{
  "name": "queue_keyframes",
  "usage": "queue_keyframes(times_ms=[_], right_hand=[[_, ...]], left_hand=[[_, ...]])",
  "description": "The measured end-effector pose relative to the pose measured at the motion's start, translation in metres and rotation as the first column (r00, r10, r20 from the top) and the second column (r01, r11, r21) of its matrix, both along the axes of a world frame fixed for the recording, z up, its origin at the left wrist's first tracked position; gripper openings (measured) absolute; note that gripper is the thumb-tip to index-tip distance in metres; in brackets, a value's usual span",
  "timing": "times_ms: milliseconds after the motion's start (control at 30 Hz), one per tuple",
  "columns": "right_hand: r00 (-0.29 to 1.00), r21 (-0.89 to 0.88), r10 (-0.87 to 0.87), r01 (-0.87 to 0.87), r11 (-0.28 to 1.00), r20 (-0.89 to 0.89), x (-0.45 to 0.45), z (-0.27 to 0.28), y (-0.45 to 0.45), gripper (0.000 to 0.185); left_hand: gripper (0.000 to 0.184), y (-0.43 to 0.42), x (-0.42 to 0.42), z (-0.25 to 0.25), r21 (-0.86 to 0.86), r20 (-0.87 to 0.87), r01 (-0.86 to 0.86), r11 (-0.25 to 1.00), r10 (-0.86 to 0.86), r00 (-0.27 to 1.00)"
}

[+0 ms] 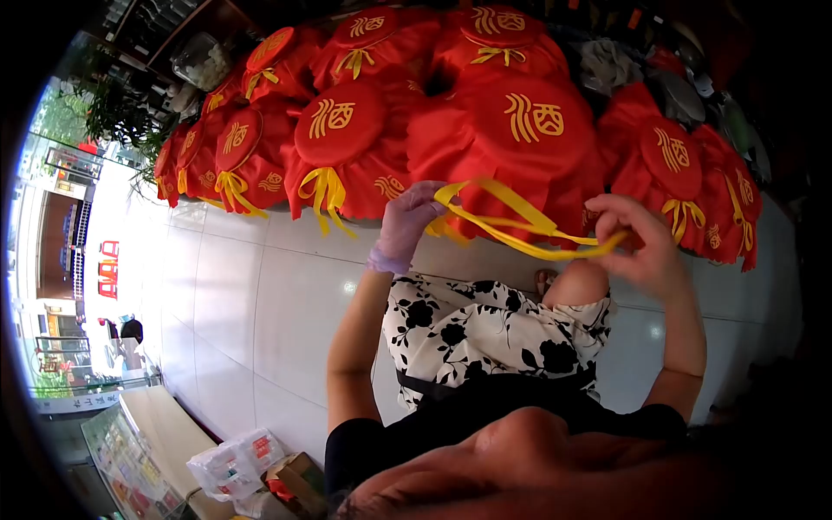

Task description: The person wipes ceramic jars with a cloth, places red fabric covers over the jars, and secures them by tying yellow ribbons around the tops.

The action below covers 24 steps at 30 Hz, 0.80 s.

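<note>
A yellow ribbon (pixel 511 201) is stretched in loops between my hands, in front of a large jar covered in red cloth (pixel 533 121). My left hand (pixel 406 227), in a thin purplish glove, pinches the ribbon's left end. My bare right hand (pixel 640 243) has its fingers curled around the right end. Gold characters mark the round top of the red cloth, whose ruffled edge hangs behind the ribbon. Just to the left, a similar jar (pixel 340 121) has a yellow bow (pixel 324 189) tied round its neck.
More red-covered jars with yellow bows (pixel 671 163) stand in rows on both sides. A glass container (pixel 201 61) and a green plant (pixel 130 121) are at the upper left. Plastic bags (pixel 236 464) lie by a display case (pixel 139 451) at the lower left, on the tiled floor side.
</note>
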State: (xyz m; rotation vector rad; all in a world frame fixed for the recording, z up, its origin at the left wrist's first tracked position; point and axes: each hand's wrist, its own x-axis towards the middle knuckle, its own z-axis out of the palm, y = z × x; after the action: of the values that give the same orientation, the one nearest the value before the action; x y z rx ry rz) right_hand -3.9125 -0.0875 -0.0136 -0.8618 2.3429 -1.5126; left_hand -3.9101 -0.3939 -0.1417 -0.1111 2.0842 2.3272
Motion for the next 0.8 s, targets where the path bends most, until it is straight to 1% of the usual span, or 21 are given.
queue_keyframes(times_ms=[33,67,100,133,167,200,233,267,300,367,400,433,467,533,567,600,633,667,700,767,800], right_hand=[[1.000,-0.002,0.007,-0.007,1.000,-0.011,-0.008,-0.004,0.003,0.029],[0.997,-0.016,-0.058,0.059,0.998,0.053,-0.024,-0.012,0.012,0.031],[0.986,-0.025,-0.117,0.120,0.992,0.116,-0.037,-0.018,0.020,0.032],[0.954,-0.052,-0.150,0.168,0.984,0.260,-0.043,-0.017,0.022,0.028],[0.959,-0.055,-0.131,0.149,0.987,0.251,-0.047,-0.025,0.025,0.028],[0.978,0.014,-0.141,0.140,0.990,0.152,-0.049,-0.037,0.026,0.024],[0.990,0.080,-0.132,0.129,0.988,0.046,-0.051,-0.042,0.021,0.020],[0.993,0.038,-0.098,0.101,0.994,-0.071,-0.049,-0.038,0.011,0.015],[0.975,0.025,-0.087,0.094,0.995,-0.205,-0.055,-0.044,0.008,0.012],[0.956,-0.197,-0.264,0.237,0.951,-0.129,-0.071,-0.053,0.002,0.007],[0.955,-0.172,-0.295,0.288,0.942,-0.019,-0.077,-0.051,0.005,0.006],[0.938,-0.143,-0.336,0.345,0.927,0.083,-0.082,-0.045,0.007,0.005],[0.939,-0.164,-0.318,0.336,0.927,0.131,-0.083,-0.038,0.004,0.003],[0.969,-0.104,-0.234,0.241,0.965,0.074,-0.091,-0.033,0.004,0.003],[0.986,-0.027,-0.163,0.164,0.986,0.029,-0.094,-0.032,0.006,0.004],[0.988,0.068,-0.145,0.148,0.987,-0.046,-0.099,-0.029,0.008,0.005],[0.984,0.023,-0.170,0.171,0.985,-0.044,-0.099,-0.022,0.003,0.007],[0.982,0.025,-0.191,0.191,0.981,-0.005,-0.100,-0.022,0.013,0.006],[0.976,0.029,-0.214,0.213,0.977,0.034,-0.103,-0.025,0.023,0.005],[0.928,-0.354,-0.102,0.237,0.905,0.359,-0.107,-0.020,-0.001,0.009],[0.917,-0.318,-0.080,0.216,0.923,0.391,-0.103,-0.014,-0.003,0.010]], left_hand=[[0.027,-0.010,-0.003,-0.015,0.270,0.064,0.113,0.956,-0.135,0.989],[0.023,-0.015,-0.005,-0.018,0.525,0.085,0.197,0.828,-0.281,0.956],[0.023,-0.016,-0.002,-0.021,0.524,0.071,0.194,0.830,-0.269,0.960],[0.021,-0.017,0.003,-0.019,0.719,-0.184,0.371,0.588,-0.354,0.917],[0.020,-0.018,0.008,-0.014,0.792,-0.439,0.539,0.286,-0.346,0.829],[0.020,-0.019,0.011,-0.006,0.788,-0.445,0.537,0.303,-0.324,0.835],[0.018,-0.017,0.016,0.013,0.426,-0.428,0.669,0.609,-0.516,0.742],[0.017,-0.014,0.020,0.031,-0.049,-0.285,0.686,0.726,-0.668,0.687],[0.014,-0.006,0.016,0.021,-0.277,-0.251,0.602,0.749,-0.661,0.707],[0.011,0.010,0.009,0.002,-0.694,-0.174,0.366,0.620,-0.638,0.750],[0.010,0.000,0.005,-0.010,-0.487,-0.269,0.360,0.796,-0.529,0.805],[0.010,-0.008,-0.002,-0.010,-0.250,-0.342,0.335,0.909,-0.406,0.848],[0.010,-0.016,-0.005,-0.010,-0.256,-0.349,0.326,0.910,-0.401,0.847],[0.011,-0.040,0.001,-0.001,0.001,-0.218,0.340,0.940,-0.332,0.918],[0.011,-0.047,0.004,0.007,0.001,-0.216,0.331,0.944,-0.323,0.921],[0.011,-0.052,0.004,0.017,0.063,-0.107,0.340,0.938,-0.333,0.937],[0.012,-0.055,0.002,0.024,0.133,0.004,0.357,0.925,-0.361,0.933],[0.015,-0.060,0.000,0.028,0.043,0.153,0.370,0.928,-0.372,0.916],[0.015,-0.063,-0.002,0.024,0.062,0.153,0.401,0.914,-0.406,0.901],[0.019,-0.062,-0.008,0.013,-0.010,0.300,0.411,0.912,-0.389,0.871],[0.019,-0.059,-0.009,0.010,0.002,0.300,0.434,0.901,-0.414,0.859]])
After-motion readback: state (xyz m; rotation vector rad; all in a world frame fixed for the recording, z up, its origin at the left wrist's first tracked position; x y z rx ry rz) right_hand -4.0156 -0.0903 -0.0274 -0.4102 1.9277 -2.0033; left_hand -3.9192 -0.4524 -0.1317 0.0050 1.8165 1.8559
